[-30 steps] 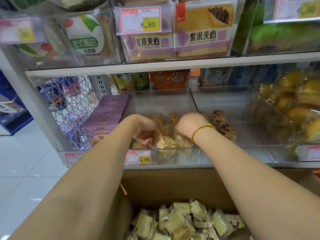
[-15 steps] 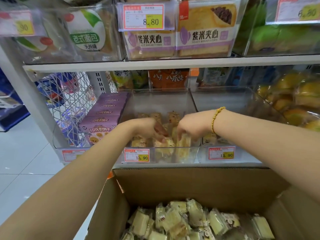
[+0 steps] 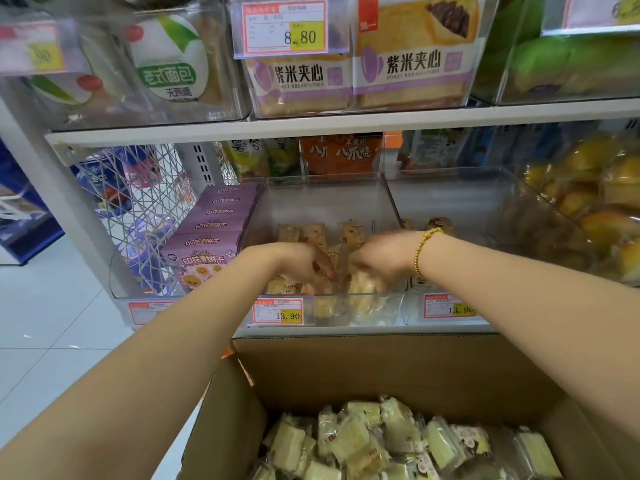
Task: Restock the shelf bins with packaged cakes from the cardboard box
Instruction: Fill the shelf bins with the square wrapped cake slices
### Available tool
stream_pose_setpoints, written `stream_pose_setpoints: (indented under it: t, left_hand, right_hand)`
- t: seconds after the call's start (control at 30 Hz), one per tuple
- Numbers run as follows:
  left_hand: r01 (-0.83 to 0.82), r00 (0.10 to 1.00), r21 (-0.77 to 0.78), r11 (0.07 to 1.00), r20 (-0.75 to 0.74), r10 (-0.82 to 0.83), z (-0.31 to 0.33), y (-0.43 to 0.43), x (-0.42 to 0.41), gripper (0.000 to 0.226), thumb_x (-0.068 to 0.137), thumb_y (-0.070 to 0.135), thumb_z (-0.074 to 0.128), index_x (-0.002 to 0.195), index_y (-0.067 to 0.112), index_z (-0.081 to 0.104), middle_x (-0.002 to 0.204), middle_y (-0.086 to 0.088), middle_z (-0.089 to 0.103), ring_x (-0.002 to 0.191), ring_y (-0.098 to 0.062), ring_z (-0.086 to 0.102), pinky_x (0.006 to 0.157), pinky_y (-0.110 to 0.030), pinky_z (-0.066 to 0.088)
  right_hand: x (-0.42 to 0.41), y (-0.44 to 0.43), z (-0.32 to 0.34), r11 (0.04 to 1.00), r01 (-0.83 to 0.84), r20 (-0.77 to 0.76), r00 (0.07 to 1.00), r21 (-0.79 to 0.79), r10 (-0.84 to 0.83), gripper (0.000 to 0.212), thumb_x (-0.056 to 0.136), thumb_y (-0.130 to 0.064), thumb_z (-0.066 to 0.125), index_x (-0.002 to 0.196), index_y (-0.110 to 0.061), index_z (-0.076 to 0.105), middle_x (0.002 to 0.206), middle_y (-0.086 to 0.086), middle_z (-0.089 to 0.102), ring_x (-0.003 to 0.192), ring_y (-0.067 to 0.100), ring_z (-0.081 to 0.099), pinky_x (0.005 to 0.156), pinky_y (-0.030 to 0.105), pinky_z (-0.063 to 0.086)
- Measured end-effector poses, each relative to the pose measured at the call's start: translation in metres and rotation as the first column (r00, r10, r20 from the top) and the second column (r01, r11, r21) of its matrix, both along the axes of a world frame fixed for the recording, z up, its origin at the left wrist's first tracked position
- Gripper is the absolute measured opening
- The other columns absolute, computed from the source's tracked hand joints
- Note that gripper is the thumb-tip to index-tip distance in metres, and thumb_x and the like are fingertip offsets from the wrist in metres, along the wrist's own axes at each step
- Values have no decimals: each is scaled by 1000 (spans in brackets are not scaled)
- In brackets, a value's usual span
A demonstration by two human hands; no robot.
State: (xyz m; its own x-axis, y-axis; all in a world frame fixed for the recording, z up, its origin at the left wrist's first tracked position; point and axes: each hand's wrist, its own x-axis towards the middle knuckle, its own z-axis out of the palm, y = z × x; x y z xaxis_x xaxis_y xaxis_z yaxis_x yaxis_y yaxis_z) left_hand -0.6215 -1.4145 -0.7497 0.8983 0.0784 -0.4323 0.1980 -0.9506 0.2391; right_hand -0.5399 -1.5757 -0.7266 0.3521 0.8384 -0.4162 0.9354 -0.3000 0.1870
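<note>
Reaching into clear bin [image 3: 322, 202], left hand [image 3: 298, 265], right hand [image 3: 384, 258] palm-down over cakes [image 3: 363, 294], each grip unclear.

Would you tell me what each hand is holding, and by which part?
The right hand pinches a pale packaged cake by its top end; whether the left hand holds anything cannot be told.

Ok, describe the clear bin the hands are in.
The clear plastic bin sits upright on the lower shelf, open-topped, transparent walls, mostly unfilled: packaged cakes lie low inside. A 13.90 price tag is on its front. The left hand and right hand reach in among the cakes; their grip is blurred. Purple biscuit boxes flank its left.
</note>
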Motion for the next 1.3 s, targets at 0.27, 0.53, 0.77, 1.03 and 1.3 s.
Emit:
stream_pose_setpoints:
  t: [0.27, 0.53, 0.77, 1.03, 1.3]
  left_hand:
    - [0, 997, 73, 997, -81, 6, 2, -6, 6, 41, 86, 32, 67, 126, 35, 58, 129, 9, 56, 111, -19, 57, 96, -35, 49]
    - [-9, 998, 144, 990, -63, 19, -1, -19, 7, 39, 92, 28, 59, 131, 28, 56, 133, 6, 56, 115, -19, 55, 90, -26, 46]
    - [-84, 994, 60, 995, 69, 79, -6, -19, -3, 39, 89, 20, 61, 128, 27, 59, 132, 4, 57, 105, -14, 53, 83, -23, 42]
    - [-97, 993, 50, 994, 79, 93, -24, -15, 0, 54, 86, -6, 51, 127, 28, 54, 120, -9, 59, 83, -22, 55, 53, -19, 39]
    - [-237, 965, -185, 954, 69, 253, -7, 8, 17, 35, 90, 16, 65, 125, 17, 61, 104, -1, 68, 86, -12, 66, 74, -24, 56]
  right_hand:
    - [4, 7, 26, 997, 77, -9, 997, 26, -76, 57, 81, -44, 71, 125, -11, 55, 103, 0, 58, 88, 19, 55, 68, 29, 47]
    - [-7, -6, -10, 992, 34, 91, 995, 123, -45, 29, 86, -11, 67, 112, -6, 54, 108, 8, 59, 82, 21, 53, 69, 31, 47]
    - [-2, 2, 0, 998, 43, 6, 999, -48, -42, 20, 86, -14, 69, 74, -14, 53, 76, -1, 54, 77, 20, 53, 63, 26, 44]
    - [3, 17, -39, 992, 106, 102, 990, -64, -99, 15, 94, -3, 47, 90, -5, 61, 68, 1, 42, 56, 15, 38, 49, 25, 33]
    - [11, 31, -35, 980, 148, -85, 983, -135, -160, 23, 91, -19, 61, 73, -16, 48, 74, -2, 49, 83, 20, 52, 66, 26, 46]
